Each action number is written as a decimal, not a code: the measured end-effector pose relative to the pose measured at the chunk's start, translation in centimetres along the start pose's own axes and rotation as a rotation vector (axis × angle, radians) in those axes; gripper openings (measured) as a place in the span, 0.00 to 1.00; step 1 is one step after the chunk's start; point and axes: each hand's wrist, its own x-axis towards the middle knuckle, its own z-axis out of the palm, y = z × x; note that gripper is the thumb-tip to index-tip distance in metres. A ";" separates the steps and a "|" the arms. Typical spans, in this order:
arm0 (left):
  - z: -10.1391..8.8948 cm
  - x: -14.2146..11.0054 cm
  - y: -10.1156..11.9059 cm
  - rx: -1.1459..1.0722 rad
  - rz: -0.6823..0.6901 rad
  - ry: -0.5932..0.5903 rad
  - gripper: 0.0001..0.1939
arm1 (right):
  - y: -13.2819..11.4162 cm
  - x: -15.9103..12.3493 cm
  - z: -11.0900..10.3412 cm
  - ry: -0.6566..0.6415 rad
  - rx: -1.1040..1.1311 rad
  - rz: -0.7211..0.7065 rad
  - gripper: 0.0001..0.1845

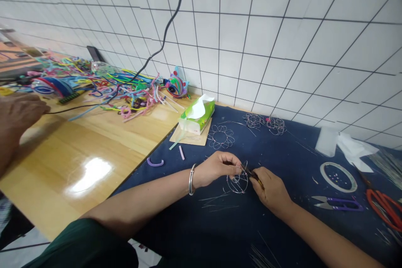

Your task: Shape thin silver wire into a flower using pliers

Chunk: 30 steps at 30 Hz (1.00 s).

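Observation:
My left hand [221, 168], with a silver bangle at the wrist, pinches a small round wire frame [238, 185] made of thin looped wire. My right hand [271, 188] is closed around pliers [258, 180] with yellowish-brown handles, their dark jaws at the frame's upper right edge. My fingers partly cover the jaws and the top of the frame. Beyond my left hand, a flower-shaped wire ring [221, 137] lies flat on the dark blue cloth [188, 226]. Loose cut wires [216, 202] lie just below the frame.
Purple thread snips [339, 204], red-handled scissors [381, 207] and a white ring [338, 177] lie at right. Finished-looking wire shapes [265, 122] sit by the wall. A tissue pack [199, 114] stands at centre back. Another person's hand [21, 117] rests near colourful pipe cleaners [135, 92].

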 end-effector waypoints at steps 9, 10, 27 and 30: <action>0.1 -0.1 0.2 -0.087 -0.001 -0.030 0.06 | 0.0 0.0 0.0 0.009 0.014 0.003 0.07; 0.1 -0.1 0.2 -0.092 0.000 -0.030 0.06 | 0.0 0.0 0.0 0.011 0.013 0.001 0.07; 0.1 0.0 0.2 -0.028 0.009 -0.016 0.09 | -0.3 0.0 -0.1 0.037 -0.024 -0.040 0.08; -0.1 0.0 0.2 -0.010 -0.012 -0.011 0.09 | -0.3 0.0 -0.1 0.034 -0.020 -0.035 0.07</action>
